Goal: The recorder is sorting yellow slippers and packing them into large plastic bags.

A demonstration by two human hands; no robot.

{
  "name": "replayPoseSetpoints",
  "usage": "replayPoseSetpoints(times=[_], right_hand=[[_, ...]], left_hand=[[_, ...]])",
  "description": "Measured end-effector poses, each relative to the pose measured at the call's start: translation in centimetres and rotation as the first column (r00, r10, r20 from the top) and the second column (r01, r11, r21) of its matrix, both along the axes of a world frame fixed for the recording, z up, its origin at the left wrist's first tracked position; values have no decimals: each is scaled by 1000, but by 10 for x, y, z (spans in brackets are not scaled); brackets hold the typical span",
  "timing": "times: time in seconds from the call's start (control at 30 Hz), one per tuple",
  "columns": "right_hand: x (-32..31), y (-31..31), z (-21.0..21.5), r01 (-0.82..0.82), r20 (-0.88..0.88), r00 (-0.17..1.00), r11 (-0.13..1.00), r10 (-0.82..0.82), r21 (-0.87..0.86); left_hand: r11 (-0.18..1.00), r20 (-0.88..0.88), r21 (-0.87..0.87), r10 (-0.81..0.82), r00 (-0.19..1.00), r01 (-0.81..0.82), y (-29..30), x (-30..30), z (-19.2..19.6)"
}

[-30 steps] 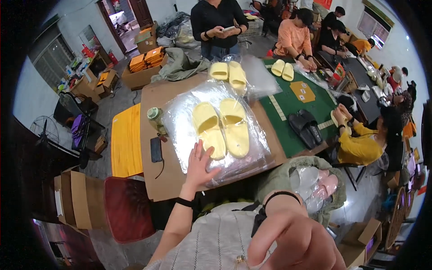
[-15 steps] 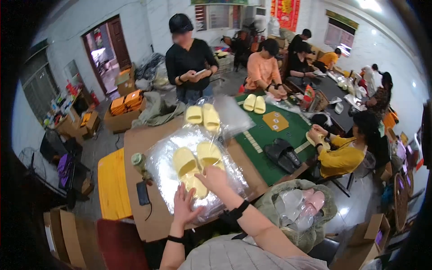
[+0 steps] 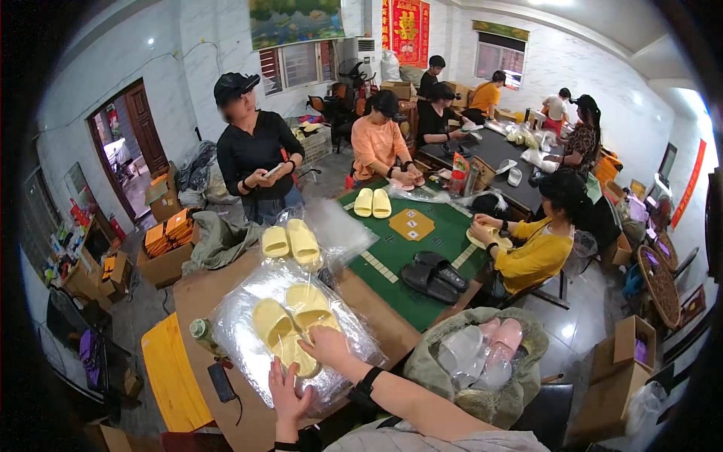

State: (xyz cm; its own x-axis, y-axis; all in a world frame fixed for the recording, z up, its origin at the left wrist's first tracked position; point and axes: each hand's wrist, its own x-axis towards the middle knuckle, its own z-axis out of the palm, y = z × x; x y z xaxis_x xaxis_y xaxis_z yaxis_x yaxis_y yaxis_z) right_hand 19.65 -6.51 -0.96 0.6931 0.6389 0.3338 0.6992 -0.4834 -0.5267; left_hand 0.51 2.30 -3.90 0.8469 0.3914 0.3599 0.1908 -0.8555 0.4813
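A pair of pale yellow slide sandals lies in front of me on a stack of clear plastic bags. The left slide points away from me, its heel end toward my hands. My right hand closes over the heel end of the right slide, hiding part of it. My left hand lies palm down on the plastic, fingers spread, with fingertips by the left slide's heel. Beyond them, a second yellow pair rests on clear plastic.
A green mat at right bears yellow slides and black slides. A sack holds clear-wrapped pink slides. At left are a jar and a black device. A person stands opposite; several others sit nearby.
My view has tilted up and turned right, so the scene sits further left and lower in the picture. Both hands stay at the yellow slides.
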Motion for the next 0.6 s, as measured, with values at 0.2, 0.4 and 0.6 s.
replayPoseSetpoints(times=[0.2,0.4,0.6], right_hand=[[3,3,-9,-6,22,1000,998,4,59],[2,-2,5,-3,-120,993,1000,0,-30],[0,0,-5,-9,-19,1000,1000,9,22]], left_hand=[[1000,12,7,12,1000,-12,-2,2,3],[999,-12,49,-3,1000,3,1,1,-3],[998,21,63,3,1000,-4,0,-1,-4]])
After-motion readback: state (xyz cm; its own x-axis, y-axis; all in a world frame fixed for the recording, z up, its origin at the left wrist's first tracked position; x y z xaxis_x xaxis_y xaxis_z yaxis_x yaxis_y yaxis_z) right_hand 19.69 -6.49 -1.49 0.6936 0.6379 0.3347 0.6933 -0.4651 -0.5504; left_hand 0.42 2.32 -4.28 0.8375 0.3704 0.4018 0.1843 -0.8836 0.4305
